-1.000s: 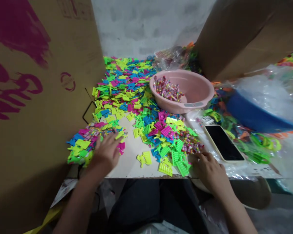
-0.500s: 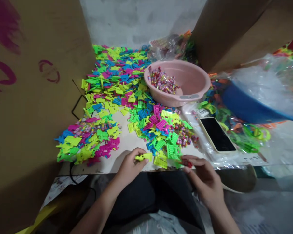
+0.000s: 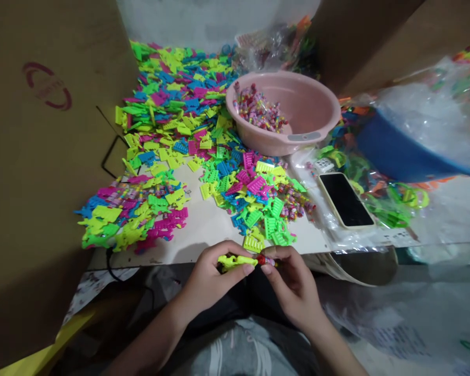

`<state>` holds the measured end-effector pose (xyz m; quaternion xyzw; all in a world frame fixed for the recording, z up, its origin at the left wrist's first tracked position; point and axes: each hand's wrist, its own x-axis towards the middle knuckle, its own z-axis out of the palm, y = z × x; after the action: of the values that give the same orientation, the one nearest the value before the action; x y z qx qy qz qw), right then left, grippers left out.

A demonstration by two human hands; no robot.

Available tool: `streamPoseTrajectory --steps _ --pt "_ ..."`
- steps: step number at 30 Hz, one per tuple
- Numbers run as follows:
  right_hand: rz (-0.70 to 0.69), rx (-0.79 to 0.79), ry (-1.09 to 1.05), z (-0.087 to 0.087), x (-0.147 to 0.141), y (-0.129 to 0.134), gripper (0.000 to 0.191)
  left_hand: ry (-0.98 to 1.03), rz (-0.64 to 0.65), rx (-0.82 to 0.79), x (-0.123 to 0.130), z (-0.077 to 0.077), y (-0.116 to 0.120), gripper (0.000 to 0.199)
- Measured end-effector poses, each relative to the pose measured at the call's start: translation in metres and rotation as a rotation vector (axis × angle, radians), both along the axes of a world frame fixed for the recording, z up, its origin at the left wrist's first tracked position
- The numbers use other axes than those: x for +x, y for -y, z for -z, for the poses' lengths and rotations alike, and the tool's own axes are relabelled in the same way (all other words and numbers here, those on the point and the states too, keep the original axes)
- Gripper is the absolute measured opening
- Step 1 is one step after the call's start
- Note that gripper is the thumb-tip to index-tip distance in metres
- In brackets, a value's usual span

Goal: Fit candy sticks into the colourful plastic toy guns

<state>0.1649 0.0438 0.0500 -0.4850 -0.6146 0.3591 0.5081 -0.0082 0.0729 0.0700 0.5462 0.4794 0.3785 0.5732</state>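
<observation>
Plastic fills the head view I have: at the near edge of the table point(image 3: 207, 225), the left hand point(image 3: 213, 277) is clamped on a yellow piece point(image 3: 235, 262) between thumb and fingers. The right hand point(image 3: 295, 292) pinches a small red-and-pink trinket point(image 3: 265, 259) right beside the piece's right end; from here I cannot tell whether the two touch. Thumb tips point at each other, close together, over the lap.

Just beyond the hands I see a middle heap point(image 3: 254, 188) of green, blue, pink and yellow combs, with loose trinkets point(image 3: 295, 201) along its right side. A left heap point(image 3: 133, 214) of mixed colours lies near a tall box point(image 3: 55, 183), and a larger far heap point(image 3: 180, 99) spreads toward the wall point(image 3: 180, 21). Right of it I have a pink bowl point(image 3: 313, 104), trinkets gathered in its left part. A phone point(image 3: 347, 199) lies on clear plastic to the right, and past it a blue basin point(image 3: 399, 149) tilts under more clear film point(image 3: 426, 104).
</observation>
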Motion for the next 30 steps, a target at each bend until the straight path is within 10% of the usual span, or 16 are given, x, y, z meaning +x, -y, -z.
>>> streamPoseTrajectory --steps 13,19,30 --pt "-0.153 0.19 0.467 -0.012 -0.006 0.005 0.004 0.046 -0.139 -0.095 0.002 0.007 0.012 0.014" --pt "-0.113 0.216 0.706 -0.006 -0.008 0.009 0.047 0.185 -0.238 -0.332 0.013 0.018 0.017 0.023" --pt "-0.205 0.09 0.632 0.012 -0.004 0.008 0.037 0.263 -0.299 -0.535 0.016 0.033 0.023 0.03"
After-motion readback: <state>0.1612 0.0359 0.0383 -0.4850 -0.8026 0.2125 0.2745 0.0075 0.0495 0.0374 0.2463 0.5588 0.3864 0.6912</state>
